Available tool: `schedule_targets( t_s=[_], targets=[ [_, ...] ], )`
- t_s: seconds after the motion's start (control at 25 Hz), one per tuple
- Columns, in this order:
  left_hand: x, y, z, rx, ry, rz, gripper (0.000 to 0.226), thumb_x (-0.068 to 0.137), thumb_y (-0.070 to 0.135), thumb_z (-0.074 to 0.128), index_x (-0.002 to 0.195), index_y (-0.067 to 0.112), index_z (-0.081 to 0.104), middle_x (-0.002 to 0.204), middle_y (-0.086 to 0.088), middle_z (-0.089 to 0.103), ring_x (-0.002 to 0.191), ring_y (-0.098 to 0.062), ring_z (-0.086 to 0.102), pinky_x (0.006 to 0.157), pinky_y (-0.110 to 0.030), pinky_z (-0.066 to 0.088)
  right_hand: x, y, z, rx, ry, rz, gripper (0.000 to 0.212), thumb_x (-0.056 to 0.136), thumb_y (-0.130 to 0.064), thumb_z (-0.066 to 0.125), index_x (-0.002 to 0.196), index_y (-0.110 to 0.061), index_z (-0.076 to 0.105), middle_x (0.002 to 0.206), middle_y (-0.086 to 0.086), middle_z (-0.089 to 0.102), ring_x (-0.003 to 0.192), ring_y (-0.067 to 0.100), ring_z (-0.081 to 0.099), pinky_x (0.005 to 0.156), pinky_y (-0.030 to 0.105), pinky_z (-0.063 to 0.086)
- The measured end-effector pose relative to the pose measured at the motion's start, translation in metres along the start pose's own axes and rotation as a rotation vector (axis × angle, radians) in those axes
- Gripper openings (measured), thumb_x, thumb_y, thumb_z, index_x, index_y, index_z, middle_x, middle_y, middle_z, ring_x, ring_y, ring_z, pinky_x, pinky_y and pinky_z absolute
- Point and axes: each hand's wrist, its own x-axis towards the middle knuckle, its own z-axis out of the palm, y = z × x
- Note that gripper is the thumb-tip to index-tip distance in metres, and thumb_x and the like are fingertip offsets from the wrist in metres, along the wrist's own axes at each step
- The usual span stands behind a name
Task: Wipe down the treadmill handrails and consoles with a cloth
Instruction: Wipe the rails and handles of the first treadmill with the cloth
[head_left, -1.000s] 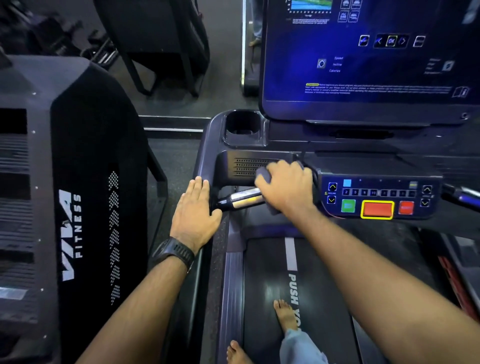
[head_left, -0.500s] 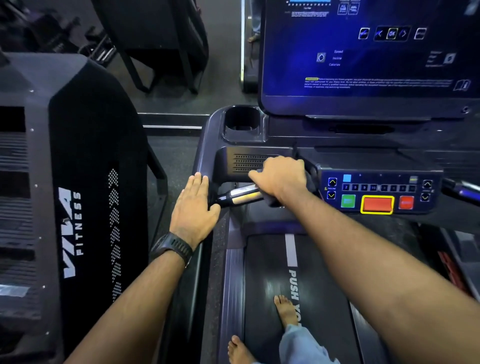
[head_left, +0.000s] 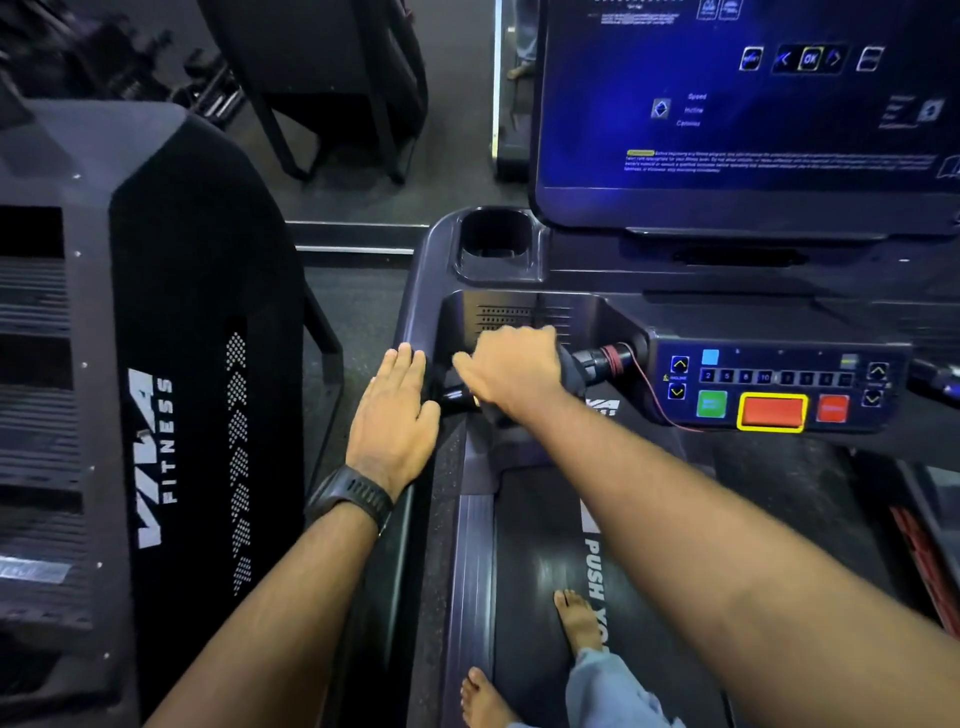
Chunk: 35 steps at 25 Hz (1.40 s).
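My right hand (head_left: 511, 371) grips a dark grey cloth (head_left: 571, 371) wrapped round the front grip bar (head_left: 602, 359) of the treadmill, near the bar's left end. Only a small fold of the cloth shows at the heel of the hand. My left hand (head_left: 395, 415), with a black watch on the wrist, lies flat with straight fingers on the dark left handrail (head_left: 415, 322). The button console (head_left: 779, 387) with green, red and orange keys sits to the right of my right hand, under the big blue screen (head_left: 753, 104).
A thin red cord (head_left: 654, 400) hangs from the bar's right end across the console. A cup holder (head_left: 496, 241) is behind my right hand. A neighbouring black machine (head_left: 156, 364) marked VIVA FITNESS stands close on the left. My bare feet (head_left: 576, 621) stand on the belt.
My right hand has slid the cloth leftward along the grip bar, uncovering the bar's right end and the red cord. The left hand has stayed flat on the handrail.
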Motion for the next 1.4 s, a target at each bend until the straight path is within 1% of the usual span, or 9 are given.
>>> schedule_targets(
  t_s=[0.08, 0.32, 0.48, 0.6, 0.72, 0.96, 1.12, 1.28, 1.4],
  targets=[
    [-0.001, -0.002, 0.001, -0.028, 0.013, -0.006, 0.073, 0.083, 0.021, 0.030, 0.155, 0.011, 0.028, 0.164, -0.005, 0.017, 0.152, -0.016, 0.008, 0.125, -0.036, 0.009, 0.008, -0.009, -0.004, 0.016, -0.094, 0.038, 0.040, 0.089, -0.040, 0.039, 0.093, -0.016, 0.071, 0.100, 0.009, 0.071, 0.093, 0.029, 0.063, 0.087, 0.044, 0.038],
    [-0.003, -0.001, -0.001, -0.101, 0.038, -0.029, 0.078, 0.077, 0.022, 0.025, 0.154, 0.014, 0.031, 0.163, 0.001, 0.020, 0.152, -0.010, 0.009, 0.124, -0.029, 0.008, -0.007, -0.031, 0.006, -0.024, 0.018, -0.095, 0.034, 0.093, -0.032, 0.040, 0.084, -0.018, 0.070, 0.092, 0.005, 0.072, 0.086, 0.028, 0.063, 0.083, 0.043, 0.034],
    [-0.005, 0.001, -0.002, -0.109, 0.021, -0.034, 0.078, 0.076, 0.021, 0.026, 0.154, 0.014, 0.032, 0.163, 0.001, 0.020, 0.151, -0.009, 0.008, 0.124, -0.031, 0.009, -0.030, -0.038, 0.029, -0.059, 0.182, -0.007, 0.023, 0.089, -0.031, 0.051, 0.084, -0.017, 0.068, 0.084, 0.003, 0.065, 0.087, 0.028, 0.059, 0.097, 0.052, 0.038],
    [-0.001, 0.000, -0.003, -0.085, 0.021, -0.028, 0.077, 0.077, 0.022, 0.027, 0.153, 0.014, 0.032, 0.163, -0.001, 0.019, 0.152, -0.012, 0.009, 0.125, -0.034, 0.010, -0.026, -0.029, 0.040, -0.045, 0.252, -0.131, 0.026, 0.088, -0.037, 0.051, 0.085, -0.018, 0.068, 0.082, 0.002, 0.065, 0.084, 0.027, 0.060, 0.095, 0.051, 0.040],
    [0.000, -0.001, 0.000, 0.006, -0.008, -0.002, 0.069, 0.086, 0.017, 0.037, 0.154, 0.012, 0.029, 0.164, -0.004, 0.018, 0.152, -0.016, 0.009, 0.125, -0.039, 0.012, -0.017, -0.004, 0.017, -0.095, 0.125, -0.264, 0.038, 0.091, -0.044, 0.043, 0.094, -0.016, 0.068, 0.095, 0.006, 0.069, 0.087, 0.030, 0.061, 0.085, 0.046, 0.038],
    [0.001, -0.001, -0.001, 0.098, -0.031, 0.013, 0.069, 0.089, 0.018, 0.044, 0.154, 0.010, 0.027, 0.164, -0.007, 0.016, 0.152, -0.020, 0.009, 0.124, -0.041, 0.012, -0.006, 0.056, -0.008, 0.026, 0.031, 0.096, 0.051, 0.085, -0.056, 0.038, 0.107, -0.021, 0.065, 0.110, 0.005, 0.066, 0.104, 0.033, 0.059, 0.082, 0.043, 0.038],
    [0.002, -0.001, -0.001, 0.089, -0.026, 0.024, 0.068, 0.089, 0.014, 0.048, 0.154, 0.009, 0.027, 0.164, -0.008, 0.018, 0.152, -0.020, 0.010, 0.124, -0.042, 0.013, -0.033, 0.088, 0.024, -0.147, 0.340, -0.388, 0.062, 0.084, -0.060, 0.050, 0.133, -0.023, 0.055, 0.128, 0.005, 0.060, 0.101, 0.034, 0.059, 0.077, 0.046, 0.044],
    [0.000, 0.002, 0.000, 0.111, -0.044, 0.006, 0.073, 0.085, 0.023, 0.041, 0.155, 0.009, 0.025, 0.164, -0.009, 0.017, 0.152, -0.020, 0.010, 0.124, -0.043, 0.013, -0.026, 0.115, 0.022, -0.411, 0.351, -0.844, 0.067, 0.092, -0.042, 0.037, 0.156, -0.028, 0.025, 0.158, 0.008, 0.035, 0.124, 0.042, 0.048, 0.082, 0.052, 0.047],
    [0.000, 0.002, -0.001, 0.118, -0.053, 0.002, 0.076, 0.082, 0.026, 0.037, 0.155, 0.010, 0.024, 0.164, -0.008, 0.016, 0.153, -0.019, 0.008, 0.124, -0.043, 0.014, -0.019, 0.083, 0.024, -0.628, 0.395, -1.097, 0.060, 0.101, -0.022, 0.036, 0.158, -0.023, 0.022, 0.164, 0.010, 0.024, 0.130, 0.046, 0.044, 0.092, 0.061, 0.047]
  ],
)
